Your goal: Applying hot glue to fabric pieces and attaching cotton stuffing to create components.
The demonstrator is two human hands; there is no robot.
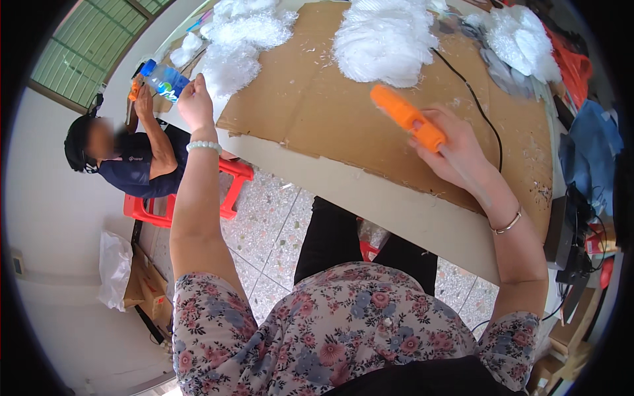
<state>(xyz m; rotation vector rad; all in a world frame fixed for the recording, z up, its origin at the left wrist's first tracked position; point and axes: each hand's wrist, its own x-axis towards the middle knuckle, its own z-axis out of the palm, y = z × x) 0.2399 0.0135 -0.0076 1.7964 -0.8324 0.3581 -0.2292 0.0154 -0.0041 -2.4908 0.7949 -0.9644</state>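
Note:
My left hand is raised at the far left of the table, its fingers closed at the lower end of a clear plastic bottle with a blue cap and a blue-green label. The bottle tilts up and to the left. Over the cardboard, my right hand is wrapped round an orange hot glue gun, which points up and left. A translucent glue stick runs out behind the gun along my wrist. The gun's trigger side is partly covered by my fingers.
A large cardboard sheet covers the table. White fluffy plastic-fibre bundles lie along its far side, and a black cord crosses its right part. At left, a co-worker beside a red stool holds an orange tool.

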